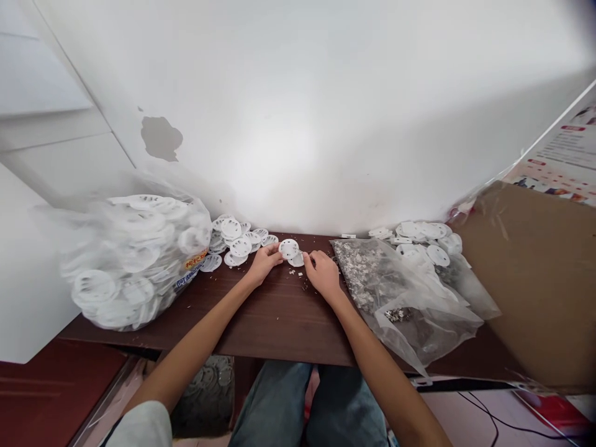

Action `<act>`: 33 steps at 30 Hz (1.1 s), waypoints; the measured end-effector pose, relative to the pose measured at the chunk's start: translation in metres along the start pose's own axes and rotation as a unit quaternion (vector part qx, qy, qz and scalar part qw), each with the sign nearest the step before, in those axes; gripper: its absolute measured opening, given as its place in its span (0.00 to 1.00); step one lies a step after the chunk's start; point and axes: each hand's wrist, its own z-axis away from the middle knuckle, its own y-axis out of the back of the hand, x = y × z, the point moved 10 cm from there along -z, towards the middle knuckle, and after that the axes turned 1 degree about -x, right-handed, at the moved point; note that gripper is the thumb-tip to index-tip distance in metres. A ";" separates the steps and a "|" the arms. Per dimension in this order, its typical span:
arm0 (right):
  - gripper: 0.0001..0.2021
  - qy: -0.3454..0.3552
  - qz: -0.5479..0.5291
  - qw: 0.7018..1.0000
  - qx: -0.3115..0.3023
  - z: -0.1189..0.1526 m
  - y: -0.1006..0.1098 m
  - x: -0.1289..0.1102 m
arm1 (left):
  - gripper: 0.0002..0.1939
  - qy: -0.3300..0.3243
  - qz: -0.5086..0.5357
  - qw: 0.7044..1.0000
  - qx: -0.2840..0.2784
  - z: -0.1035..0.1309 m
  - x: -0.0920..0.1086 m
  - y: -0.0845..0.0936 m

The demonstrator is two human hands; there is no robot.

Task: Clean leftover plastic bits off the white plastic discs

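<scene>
My left hand [265,263] pinches the edge of a round white plastic disc [288,249] with slots in it, tilted up above the table. Just to its right, my right hand [323,272] has thumb and forefinger pressed together near the disc's edge; whatever is between them is too small to make out. Behind and below the held disc shows a second white disc [297,261]. Small white bits [300,274] lie on the table under the hands. A loose pile of similar discs [239,247] spreads beyond my left hand.
A bulging clear bag of white discs [139,267] stands at the left of the brown table [279,323]. On the right lies a plastic bag with many small metal pieces [367,273], and stacked white discs [426,236] sit behind it. A cardboard sheet [540,279] borders the right side.
</scene>
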 end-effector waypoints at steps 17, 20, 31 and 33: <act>0.22 -0.007 0.053 0.997 -0.053 0.002 -0.009 -0.009 | 0.30 0.010 -0.056 0.995 -0.082 0.008 0.000 -0.021; 0.22 -0.008 0.053 0.997 -0.053 0.002 -0.009 -0.010 | 0.30 0.006 -0.061 0.996 -0.072 0.010 0.000 -0.025; 0.21 0.009 0.049 0.997 -0.064 0.002 -0.012 -0.013 | 0.30 0.016 -0.024 0.998 -0.053 0.009 -0.006 -0.030; 0.21 0.008 0.048 0.997 -0.067 0.001 -0.014 -0.012 | 0.30 0.020 -0.014 0.998 -0.054 0.009 -0.006 -0.029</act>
